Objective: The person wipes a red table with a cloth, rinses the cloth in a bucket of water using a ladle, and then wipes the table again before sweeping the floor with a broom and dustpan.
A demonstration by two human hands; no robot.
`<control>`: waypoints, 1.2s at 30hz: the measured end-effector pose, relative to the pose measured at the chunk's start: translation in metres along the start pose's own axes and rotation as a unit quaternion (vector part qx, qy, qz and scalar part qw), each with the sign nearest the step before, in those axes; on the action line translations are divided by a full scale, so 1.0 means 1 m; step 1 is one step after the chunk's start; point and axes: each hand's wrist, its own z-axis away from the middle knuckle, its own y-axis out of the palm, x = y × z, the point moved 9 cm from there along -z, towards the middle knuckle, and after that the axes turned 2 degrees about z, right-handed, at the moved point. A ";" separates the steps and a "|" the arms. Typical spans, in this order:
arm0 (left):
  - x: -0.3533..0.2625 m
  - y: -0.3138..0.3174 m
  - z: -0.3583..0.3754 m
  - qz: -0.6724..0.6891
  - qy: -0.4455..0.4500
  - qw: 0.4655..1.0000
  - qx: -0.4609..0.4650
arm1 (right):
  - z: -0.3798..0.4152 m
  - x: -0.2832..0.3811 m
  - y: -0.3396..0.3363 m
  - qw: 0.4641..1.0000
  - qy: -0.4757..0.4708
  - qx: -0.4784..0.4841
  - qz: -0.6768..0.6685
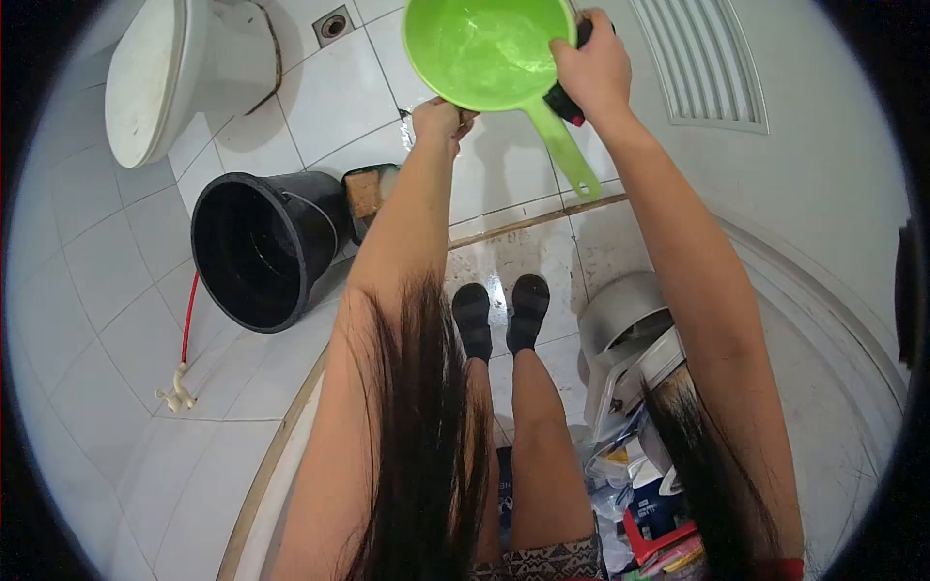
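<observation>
A bright green dipper [484,48] with a long handle hangs over the tiled floor at the top centre, its open bowl facing up toward me and wet inside. My right hand [596,68] grips its right rim, together with a black item [562,105] that has a red tip and lies partly under the fingers. Below the bowl's lower left edge, my left hand [442,123] has its fingers curled at or under the rim; how far they reach beneath the dipper is hidden. The dipper's handle points down and right, untouched by either hand.
A black bucket [257,252] lies tilted at left, beside a brown sponge [364,194] in a container. The toilet [194,82] and floor drain [333,25] are at upper left. Metal pots [625,310] and assorted packages sit right of my legs. A raised threshold [533,223] crosses the floor.
</observation>
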 end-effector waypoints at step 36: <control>-0.104 -0.033 0.092 -0.127 0.445 0.881 -0.094 | 0.102 -0.104 0.175 0.577 0.477 0.151 -0.646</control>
